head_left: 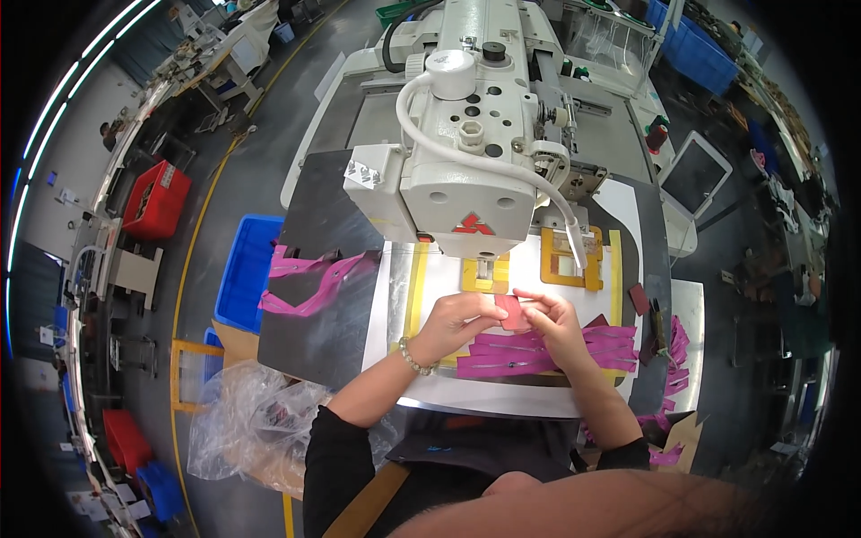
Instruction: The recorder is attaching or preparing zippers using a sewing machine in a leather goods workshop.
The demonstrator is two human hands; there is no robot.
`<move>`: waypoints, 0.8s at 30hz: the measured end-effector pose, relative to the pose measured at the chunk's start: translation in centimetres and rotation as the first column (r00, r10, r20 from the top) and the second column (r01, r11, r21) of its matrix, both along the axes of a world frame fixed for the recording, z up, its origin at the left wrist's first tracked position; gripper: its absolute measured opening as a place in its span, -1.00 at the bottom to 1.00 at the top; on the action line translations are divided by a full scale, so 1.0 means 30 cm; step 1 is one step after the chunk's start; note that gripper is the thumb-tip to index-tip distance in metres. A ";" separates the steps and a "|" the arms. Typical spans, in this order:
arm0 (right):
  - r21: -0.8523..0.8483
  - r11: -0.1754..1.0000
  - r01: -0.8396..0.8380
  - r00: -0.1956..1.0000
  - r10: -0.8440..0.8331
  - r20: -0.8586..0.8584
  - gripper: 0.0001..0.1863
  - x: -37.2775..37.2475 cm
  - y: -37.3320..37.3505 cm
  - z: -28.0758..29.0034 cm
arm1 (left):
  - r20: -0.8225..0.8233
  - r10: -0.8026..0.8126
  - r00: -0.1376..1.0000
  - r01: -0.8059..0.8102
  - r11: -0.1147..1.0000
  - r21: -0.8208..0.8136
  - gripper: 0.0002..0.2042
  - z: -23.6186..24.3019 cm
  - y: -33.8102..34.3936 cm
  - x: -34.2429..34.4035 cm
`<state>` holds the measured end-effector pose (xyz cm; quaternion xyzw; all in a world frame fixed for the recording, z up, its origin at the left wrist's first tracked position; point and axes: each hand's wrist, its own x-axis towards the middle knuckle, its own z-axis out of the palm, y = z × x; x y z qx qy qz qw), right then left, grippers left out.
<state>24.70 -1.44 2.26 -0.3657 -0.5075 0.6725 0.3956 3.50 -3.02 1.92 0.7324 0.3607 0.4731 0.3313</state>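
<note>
Between my two hands is a small flat red patch [512,314], held just in front of the sewing machine head. My left hand [457,320], with a beaded bracelet at the wrist, pinches the patch's left side. My right hand [554,326] grips its right edge with thumb and fingers. Magenta zipper strips [502,355] lie flat below my hands, and more zipper strips [619,346] stretch past my right wrist. Beyond the patch, a yellow frame [485,282] sits under the needle area. A larger yellow clamp frame [574,278] is to its right.
The white sewing machine [462,193] towers over the work surface. Loose magenta zippers [314,291] hang over the table's left side beside a blue bin [248,269]. Small red patches [639,299] lie at right. Clear plastic wrap [242,421] bulges at lower left; a tablet screen [696,175] stands at right.
</note>
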 end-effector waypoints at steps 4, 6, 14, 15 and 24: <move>-0.324 0.938 -0.121 0.964 0.033 -0.264 -0.60 0.021 0.019 -0.029 | -0.067 -0.049 0.996 0.051 0.998 0.024 -0.83 0.002 0.010 0.001; -0.383 0.920 -0.083 0.985 0.018 -0.171 -0.70 0.009 0.019 -0.037 | -0.075 -0.083 0.994 0.083 0.997 -0.006 -0.82 0.004 0.010 0.004; -0.106 0.994 -0.034 0.994 0.022 -0.109 -0.90 0.007 0.001 -0.057 | 0.028 -0.047 0.998 0.051 0.986 -0.162 -0.83 -0.009 0.000 0.024; -0.042 0.999 0.012 0.994 -0.017 -0.104 -0.89 0.002 -0.004 -0.059 | 0.032 -0.055 0.998 0.060 0.985 -0.162 -0.83 -0.009 -0.001 0.033; 0.041 0.999 -0.011 0.996 0.015 -0.090 -0.71 -0.028 -0.029 -0.044 | 0.235 0.163 0.958 -0.091 0.953 -0.289 -0.91 -0.045 -0.001 0.051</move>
